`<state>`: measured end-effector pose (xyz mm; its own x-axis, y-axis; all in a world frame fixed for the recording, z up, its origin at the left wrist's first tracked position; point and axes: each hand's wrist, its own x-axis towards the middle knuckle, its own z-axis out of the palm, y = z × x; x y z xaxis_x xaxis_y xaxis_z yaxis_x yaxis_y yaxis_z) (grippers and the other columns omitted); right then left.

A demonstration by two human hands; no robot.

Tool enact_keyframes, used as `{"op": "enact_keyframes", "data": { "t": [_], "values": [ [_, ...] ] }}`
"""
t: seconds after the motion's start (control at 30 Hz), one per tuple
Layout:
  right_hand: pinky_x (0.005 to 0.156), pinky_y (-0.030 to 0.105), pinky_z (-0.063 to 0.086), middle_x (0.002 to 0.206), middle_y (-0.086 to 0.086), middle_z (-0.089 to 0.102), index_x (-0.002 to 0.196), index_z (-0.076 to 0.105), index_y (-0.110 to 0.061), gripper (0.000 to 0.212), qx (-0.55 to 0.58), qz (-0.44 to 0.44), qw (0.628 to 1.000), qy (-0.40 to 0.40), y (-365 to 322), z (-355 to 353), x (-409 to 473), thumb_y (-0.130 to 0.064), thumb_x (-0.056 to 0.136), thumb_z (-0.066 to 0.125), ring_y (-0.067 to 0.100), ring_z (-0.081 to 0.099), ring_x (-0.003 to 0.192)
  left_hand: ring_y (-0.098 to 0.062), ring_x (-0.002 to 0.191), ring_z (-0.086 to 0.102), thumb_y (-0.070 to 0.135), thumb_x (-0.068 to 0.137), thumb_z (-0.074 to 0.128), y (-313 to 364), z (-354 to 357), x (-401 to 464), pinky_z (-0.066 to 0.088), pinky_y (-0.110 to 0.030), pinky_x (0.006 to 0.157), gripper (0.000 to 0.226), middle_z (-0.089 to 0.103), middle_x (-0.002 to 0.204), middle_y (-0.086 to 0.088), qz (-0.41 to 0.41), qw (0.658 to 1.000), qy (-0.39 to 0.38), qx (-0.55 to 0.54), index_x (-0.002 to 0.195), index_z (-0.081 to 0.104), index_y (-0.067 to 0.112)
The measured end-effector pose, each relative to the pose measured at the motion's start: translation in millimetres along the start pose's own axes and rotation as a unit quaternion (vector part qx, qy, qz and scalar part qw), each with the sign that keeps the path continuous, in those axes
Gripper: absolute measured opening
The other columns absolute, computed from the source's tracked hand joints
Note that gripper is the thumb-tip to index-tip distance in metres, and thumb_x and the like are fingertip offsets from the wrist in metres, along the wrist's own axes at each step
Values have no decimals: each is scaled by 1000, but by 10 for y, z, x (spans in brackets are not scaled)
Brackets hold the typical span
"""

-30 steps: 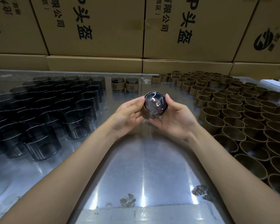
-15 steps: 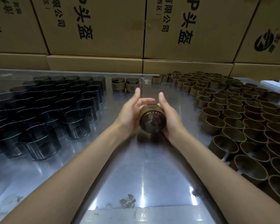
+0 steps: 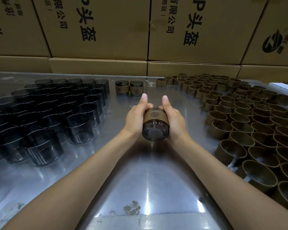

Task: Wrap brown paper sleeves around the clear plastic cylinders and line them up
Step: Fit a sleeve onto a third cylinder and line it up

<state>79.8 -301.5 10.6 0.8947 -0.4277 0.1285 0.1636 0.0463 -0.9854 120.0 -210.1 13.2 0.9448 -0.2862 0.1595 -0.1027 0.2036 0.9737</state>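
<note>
Left hand (image 3: 134, 117) and right hand (image 3: 175, 118) gripping sleeved cylinder (image 3: 155, 125) between them above tabletop (image 3: 140, 171), thumbs extended, bare cylinders (image 3: 56, 110) left, sleeves (image 3: 249, 123) right

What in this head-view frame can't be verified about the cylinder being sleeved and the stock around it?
- Sleeve seam on the held cylinder: head view, hidden on the far side and behind the left hand and right hand.
- Printed emblem on its paper sleeve: too small to read.
- Count of bare cylinders and empty sleeves: both cut off by frame edges.
</note>
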Motion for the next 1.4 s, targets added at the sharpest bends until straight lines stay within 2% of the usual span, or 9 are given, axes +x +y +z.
{"op": "enact_keyframes", "data": {
  "t": [0.13,0.33,0.47,0.6,0.77,0.87,0.97,1.17,1.4],
  "values": [
    [86,44,51,52,-7,62,45,66,-31,56,3,-12,1000,-5,29,-4,29,-52,93,48,20,63,70,-13,59,52,45,98,43,-7,-7,14,42,-27,67,49,54,61,2,0,1000,-2,2,60,54,15],
    [63,20,49,49,-11,61,48,64,-20,63,-51,-30,998,-4,82,-40,73,-52,96,40,1,60,52,-21,70,50,43,101,38,-37,-22,31,41,-34,79,55,52,64,-4,38,999,-8,20,53,51,18],
    [55,12,42,54,-8,55,60,51,-17,52,-78,-80,993,-26,105,-46,93,-44,101,34,-1,54,53,-4,46,39,41,104,26,-84,-57,84,35,-18,57,59,38,45,9,112,985,-30,131,50,36,17],
    [72,15,38,88,-1,46,72,55,-17,29,-197,-155,966,-60,147,-84,152,-34,95,53,-5,47,75,-8,52,41,41,102,28,-149,-104,113,32,-25,57,60,42,51,5,174,969,-4,173,53,45,10],
    [69,4,38,96,-7,39,83,59,-22,18,-294,-189,936,-46,225,-143,257,-39,89,61,-13,45,81,-13,80,43,34,103,32,-220,-151,248,29,-23,70,47,44,72,4,202,937,20,283,70,52,8],
    [68,10,43,106,-7,38,89,59,-24,13,-341,-209,916,-20,272,-179,322,-37,89,63,-11,47,85,-6,91,38,31,103,35,-270,-154,302,29,-12,75,37,47,85,8,204,928,5,311,73,56,23],
    [75,21,47,112,-8,39,98,59,-26,10,-334,-191,923,11,301,-208,378,-31,90,62,-2,52,84,-6,100,38,26,95,52,-315,-190,346,28,-6,79,16,49,99,7,238,893,-36,381,94,66,19],
    [75,27,39,109,-7,40,113,46,-22,17,-297,-139,939,105,344,-213,429,-27,96,51,10,50,86,-13,103,51,30,89,65,-355,-211,598,45,-28,81,25,55,108,1,308,817,-70,482,109,63,15],
    [73,35,47,86,-15,55,100,45,-34,4,-430,-87,899,-3,373,-178,441,-33,96,45,15,58,87,-15,114,55,30,90,65,-338,-120,1235,45,-31,91,33,61,122,2,268,800,-48,534,121,63,19]
  ]
}}
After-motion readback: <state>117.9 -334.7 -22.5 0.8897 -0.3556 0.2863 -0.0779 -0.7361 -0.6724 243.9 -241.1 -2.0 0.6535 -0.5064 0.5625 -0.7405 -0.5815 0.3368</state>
